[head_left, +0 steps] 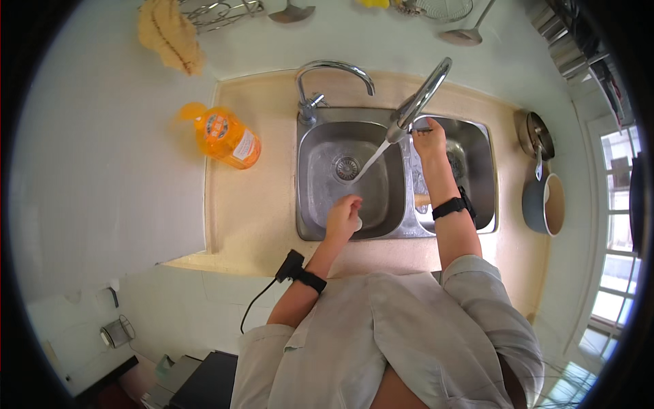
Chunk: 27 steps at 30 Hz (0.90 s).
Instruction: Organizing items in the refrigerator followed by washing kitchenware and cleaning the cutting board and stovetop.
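Note:
Over the left basin [378,204] of a double stainless steel sink is my left hand [343,217], fingers curled around a small whitish object [358,224] that is mostly hidden. My right hand [429,137] reaches to the lever [421,130] of the large chrome faucet [424,94], its fingers at the lever. Water [372,161] runs from this faucet into the left basin, near the drain strainer [348,168]. Partly behind my right forearm, a light brown object [422,199] lies in the right basin [477,174].
A second chrome faucet [334,64] arches behind the left basin. An orange soap bottle [230,138] stands on the left counter. At right are a small metal pan [535,135] and a blue-grey pot [536,204]. Utensils, including a ladle [462,37], hang on the back wall.

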Tool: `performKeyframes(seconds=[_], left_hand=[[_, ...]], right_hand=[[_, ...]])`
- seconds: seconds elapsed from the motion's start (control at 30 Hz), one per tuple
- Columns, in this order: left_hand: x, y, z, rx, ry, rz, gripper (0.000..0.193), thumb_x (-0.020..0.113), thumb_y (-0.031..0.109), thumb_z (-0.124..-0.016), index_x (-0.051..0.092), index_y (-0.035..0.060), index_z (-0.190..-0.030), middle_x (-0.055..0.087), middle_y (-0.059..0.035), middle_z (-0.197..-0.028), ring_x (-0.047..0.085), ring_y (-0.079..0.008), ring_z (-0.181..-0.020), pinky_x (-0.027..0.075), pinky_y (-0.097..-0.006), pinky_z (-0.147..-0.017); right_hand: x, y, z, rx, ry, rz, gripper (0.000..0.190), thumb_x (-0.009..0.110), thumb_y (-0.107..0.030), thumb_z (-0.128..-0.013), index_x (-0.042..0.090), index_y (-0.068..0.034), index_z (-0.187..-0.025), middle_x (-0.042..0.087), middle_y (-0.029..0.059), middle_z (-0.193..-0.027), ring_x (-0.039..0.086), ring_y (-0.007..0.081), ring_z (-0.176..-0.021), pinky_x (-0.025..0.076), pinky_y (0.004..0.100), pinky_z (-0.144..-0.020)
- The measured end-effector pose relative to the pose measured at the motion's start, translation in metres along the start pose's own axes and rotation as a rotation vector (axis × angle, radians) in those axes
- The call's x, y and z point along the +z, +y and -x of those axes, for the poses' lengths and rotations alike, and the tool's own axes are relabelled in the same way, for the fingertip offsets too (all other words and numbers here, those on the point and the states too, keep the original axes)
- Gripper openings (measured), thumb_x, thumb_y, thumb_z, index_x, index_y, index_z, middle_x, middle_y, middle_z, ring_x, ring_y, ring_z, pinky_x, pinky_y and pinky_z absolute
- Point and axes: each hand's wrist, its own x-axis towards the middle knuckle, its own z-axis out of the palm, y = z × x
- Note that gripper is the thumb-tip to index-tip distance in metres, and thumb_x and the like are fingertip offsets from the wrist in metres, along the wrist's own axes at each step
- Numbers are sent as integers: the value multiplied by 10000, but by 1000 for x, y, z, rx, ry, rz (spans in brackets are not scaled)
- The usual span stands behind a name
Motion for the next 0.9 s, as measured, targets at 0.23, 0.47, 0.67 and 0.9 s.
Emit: performKeyframes(seconds=[0.23,0.47,0.67,0.9], left_hand=[[-28,-23,29,-809,344,998,142,486,22,-818,592,10,-912,594,-102,-799,585,-217,-754,502,-345,-682],[-34,1,33,-522,374,1005,331,551,250,-859,522,24,-1098,560,-81,-975,551,-197,-923,493,-355,-736],[-83,36,72,-457,24,680,625,661,230,-782,333,89,-1295,468,-126,-1199,517,-196,-1024,480,-354,-769],[-213,6,181,-84,38,-149,638,643,105,-740,327,23,-1288,511,-160,-1116,538,-232,-1002,463,-305,-790]], right_hand=[[35,32,67,390,115,1696,530,473,-307,-888,296,-120,-1351,385,93,-1333,373,256,-1208,266,441,-990],[-165,-3,192,620,-859,2366,485,610,-249,-815,453,-38,-1222,556,101,-1005,562,218,-855,481,345,-742],[-183,21,215,-151,-1247,2600,335,640,-190,-799,541,32,-1031,600,126,-812,569,151,-753,460,268,-673],[-314,73,268,-18,-1597,2315,211,618,-144,-785,558,7,-920,568,78,-830,542,177,-767,436,273,-717]])
